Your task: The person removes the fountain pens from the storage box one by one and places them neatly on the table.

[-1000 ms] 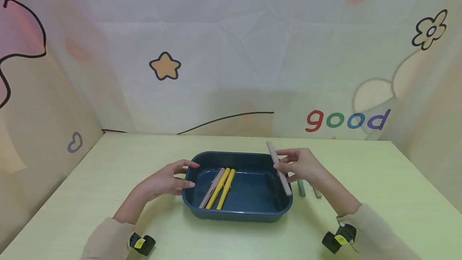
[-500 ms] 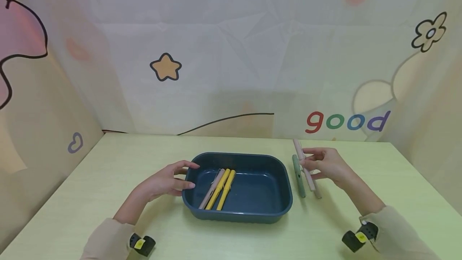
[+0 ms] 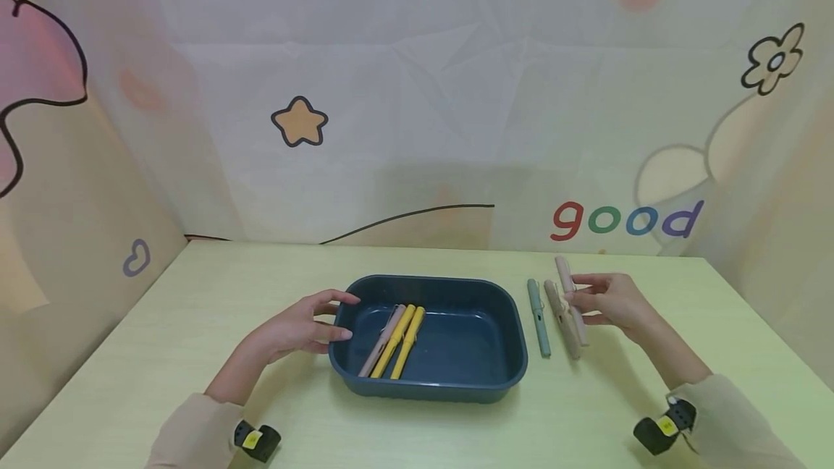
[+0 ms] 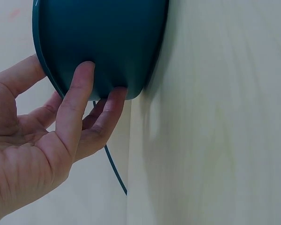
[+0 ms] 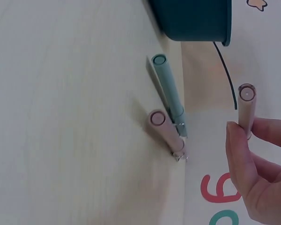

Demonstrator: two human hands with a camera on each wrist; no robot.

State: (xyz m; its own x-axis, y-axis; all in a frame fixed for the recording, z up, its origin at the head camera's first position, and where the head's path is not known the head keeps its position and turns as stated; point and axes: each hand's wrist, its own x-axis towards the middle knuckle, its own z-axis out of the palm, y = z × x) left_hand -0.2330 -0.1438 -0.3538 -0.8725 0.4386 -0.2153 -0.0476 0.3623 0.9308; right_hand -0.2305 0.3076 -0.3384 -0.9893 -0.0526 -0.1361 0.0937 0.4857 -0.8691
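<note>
A dark blue rectangular tray (image 3: 456,386) stands on the table. My left hand (image 3: 306,320) grips its left end, with fingertips over the rim in the head view; in the left wrist view, fingertips (image 4: 85,70) press the outer wall. My right hand (image 3: 606,299) pinches a pale pink capped pen (image 3: 563,273) between thumb and fingers, tilted, to the right of the tray. Just left of it lie a green pen (image 3: 538,318) and a beige-pink pen (image 3: 560,317), side by side. Inside the tray's left half are a light purple pen (image 3: 382,341) and two yellow pens (image 3: 393,341).
The pale wooden table (image 3: 417,433) reaches back to a printed cloth backdrop (image 3: 417,129) with drawings and the word "good" (image 3: 628,220). Similar cloth rises along both sides of the table. A small black camera is on each wrist.
My right hand has carried the pale pink pen rightward from over the tray's right rim, past the green and beige-pink pens on the table. The left hand and tray stay put.
</note>
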